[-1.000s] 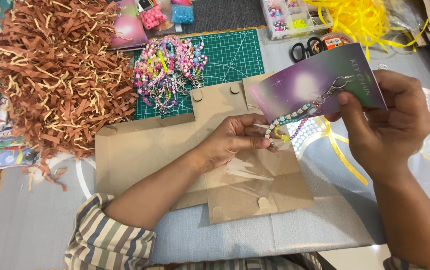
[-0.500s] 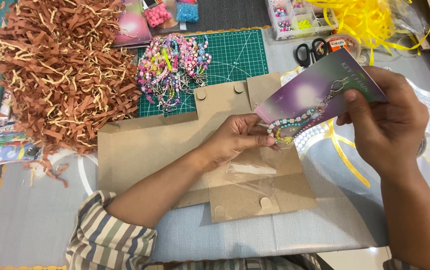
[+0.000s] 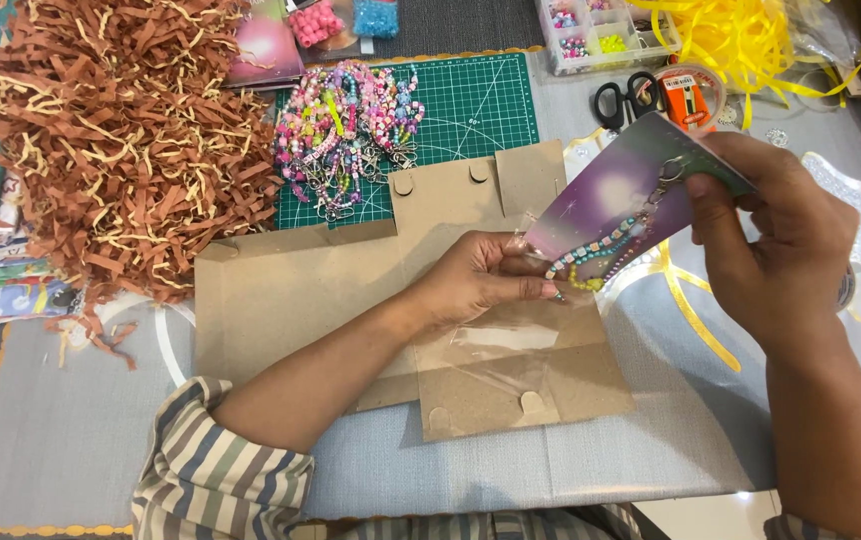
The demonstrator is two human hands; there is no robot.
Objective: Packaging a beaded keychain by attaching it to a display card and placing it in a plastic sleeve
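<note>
Right hand (image 3: 776, 250) grips the far-right edge of a purple card (image 3: 621, 195), thumb on its face, fingers curled behind, holding it tilted above the surface. Left hand (image 3: 476, 280) reaches in from the near left & pinches the card's lower-left corner w/ thumb and fingertips pressed together, right at a beaded strap (image 3: 601, 255) that lies across the card, its metal clasp up near the right thumb. Clear plastic sleeve (image 3: 506, 340) lies just below the left hand, on a flat brown cardboard box blank (image 3: 301, 290) spread over the grey surface (image 3: 71, 440). Yellow ribbon (image 3: 691, 310) curls on the surface under the card. Farther out: green cutting mat (image 3: 481, 100) w/ a heap of bead straps (image 3: 351, 130) on its left part; big pile of brown shredded paper (image 3: 111, 150) far left; black scissors (image 3: 626, 98), bead organizer box (image 3: 591, 30) & yellow shredded paper (image 3: 741, 40) at far right.
</note>
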